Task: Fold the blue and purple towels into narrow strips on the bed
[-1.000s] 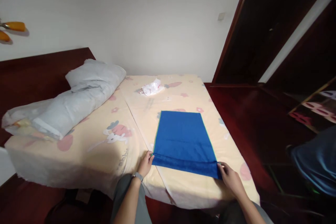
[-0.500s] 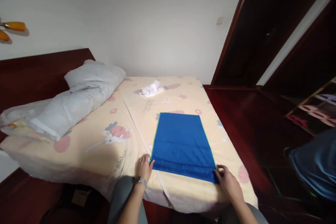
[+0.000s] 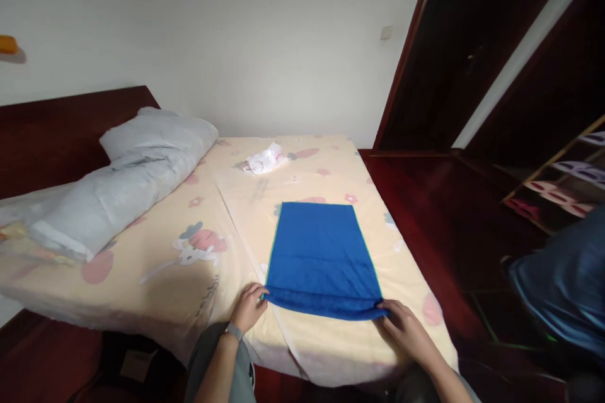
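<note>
Pinching the near corners of the blue cloth (image 3: 321, 255), left hand (image 3: 248, 307) and right hand (image 3: 401, 327) alike; lying flat on the bed (image 3: 198, 264), right of the pillow (image 3: 127, 170); near edge barely lifted, fold seemingly just starting, most left

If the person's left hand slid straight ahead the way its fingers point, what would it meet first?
The left hand points up and to the right at the flat blue rectangular cloth, whose near corner its fingertips already touch. It would likely ride onto that cloth first, though depth is hard to judge.
</note>
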{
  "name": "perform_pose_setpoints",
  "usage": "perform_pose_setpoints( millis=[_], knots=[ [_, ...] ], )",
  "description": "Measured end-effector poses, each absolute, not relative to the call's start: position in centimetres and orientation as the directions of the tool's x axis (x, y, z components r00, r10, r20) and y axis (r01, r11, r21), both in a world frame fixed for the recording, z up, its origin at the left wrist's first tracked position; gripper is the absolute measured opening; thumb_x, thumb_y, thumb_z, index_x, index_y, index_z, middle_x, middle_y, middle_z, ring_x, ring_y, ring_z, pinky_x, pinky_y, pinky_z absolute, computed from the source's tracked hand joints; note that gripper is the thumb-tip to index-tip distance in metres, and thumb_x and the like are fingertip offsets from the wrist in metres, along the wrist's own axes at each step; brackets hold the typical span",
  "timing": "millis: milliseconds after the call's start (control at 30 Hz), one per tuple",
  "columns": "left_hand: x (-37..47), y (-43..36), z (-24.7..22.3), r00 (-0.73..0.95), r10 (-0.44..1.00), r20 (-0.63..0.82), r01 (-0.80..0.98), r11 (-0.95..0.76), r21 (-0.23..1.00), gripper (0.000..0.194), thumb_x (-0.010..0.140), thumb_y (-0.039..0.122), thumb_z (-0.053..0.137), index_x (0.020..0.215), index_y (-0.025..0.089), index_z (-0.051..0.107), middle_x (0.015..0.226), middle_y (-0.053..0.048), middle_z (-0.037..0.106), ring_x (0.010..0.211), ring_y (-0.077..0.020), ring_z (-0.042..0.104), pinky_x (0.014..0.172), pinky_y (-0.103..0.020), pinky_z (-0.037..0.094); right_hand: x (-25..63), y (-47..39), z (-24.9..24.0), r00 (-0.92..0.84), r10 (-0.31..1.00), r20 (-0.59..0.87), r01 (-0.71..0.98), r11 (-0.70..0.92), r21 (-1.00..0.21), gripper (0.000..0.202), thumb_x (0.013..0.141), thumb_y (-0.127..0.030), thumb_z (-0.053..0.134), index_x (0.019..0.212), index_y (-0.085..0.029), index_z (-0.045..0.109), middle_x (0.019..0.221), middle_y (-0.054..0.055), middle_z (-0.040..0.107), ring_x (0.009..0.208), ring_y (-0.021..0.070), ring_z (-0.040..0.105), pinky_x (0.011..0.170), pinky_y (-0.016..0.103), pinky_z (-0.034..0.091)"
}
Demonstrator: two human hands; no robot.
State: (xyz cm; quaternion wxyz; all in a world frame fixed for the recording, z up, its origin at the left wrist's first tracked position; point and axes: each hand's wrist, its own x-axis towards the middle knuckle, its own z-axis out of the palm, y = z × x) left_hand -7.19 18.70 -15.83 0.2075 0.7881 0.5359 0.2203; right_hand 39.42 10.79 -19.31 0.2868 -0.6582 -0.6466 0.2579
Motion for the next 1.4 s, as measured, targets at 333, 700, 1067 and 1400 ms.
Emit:
perform_pose_setpoints(
  millis=[333,700,1067,1400],
  knots=[
    [-5.4,22.1,-18.3,0.027,0.984,0.175,0.674,-0.147,0.724,0.034,0.096,0.047,0.041,0.094,0.021,0.063,0.086,-0.006,0.071,0.081,-0.0201,0.068,0.074,-0.03,0.052,37.8,14.7,-18.2,0.33,0.941,-0.082,0.566,-0.267,-0.78,0.048,0.09,-0.064,0.037,0.1,-0.024,0.062,0.101,0.008,0.075,0.096,0.027,0.069,0.082,0.032,0.049],
    [-4.0,23.0,-18.1,-0.084,0.996,0.004,0.843,0.069,0.534,0.035,0.088,0.052,0.055,0.079,0.02,0.063,0.063,0.0,0.062,0.06,-0.0161,0.058,0.056,-0.024,0.034,38.3,16.1,-18.5,0.467,0.857,-0.217,0.585,-0.483,-0.652,0.065,0.082,-0.074,0.041,0.113,-0.022,0.063,0.108,0.013,0.074,0.104,0.035,0.068,0.086,0.041,0.049],
    [-5.6,22.5,-16.6,-0.126,0.991,-0.039,0.874,0.129,0.469,0.057,0.09,0.06,0.044,0.048,0.021,0.04,0.045,0.002,0.042,0.048,-0.0144,0.046,0.052,-0.027,0.021,38.5,14.0,-18.8,0.283,0.936,-0.208,0.472,-0.325,-0.82,0.053,0.079,-0.068,0.05,0.111,-0.025,0.051,0.055,-0.006,0.06,0.051,0.0195,0.058,0.057,0.03,0.044],
    [-6.7,19.5,-14.0,0.384,0.914,0.134,0.764,-0.396,0.51,0.033,0.071,0.018,0.07,0.102,0.028,0.068,0.107,-0.005,0.067,0.106,-0.0251,0.06,0.094,-0.036,0.048,39.7,11.0,-19.2,-0.009,0.996,0.086,0.79,0.059,-0.61,0.044,0.075,-0.037,0.064,0.119,-0.03,0.066,0.132,0.008,0.059,0.124,0.0296,0.054,0.103,0.042,0.047]
  ],
)
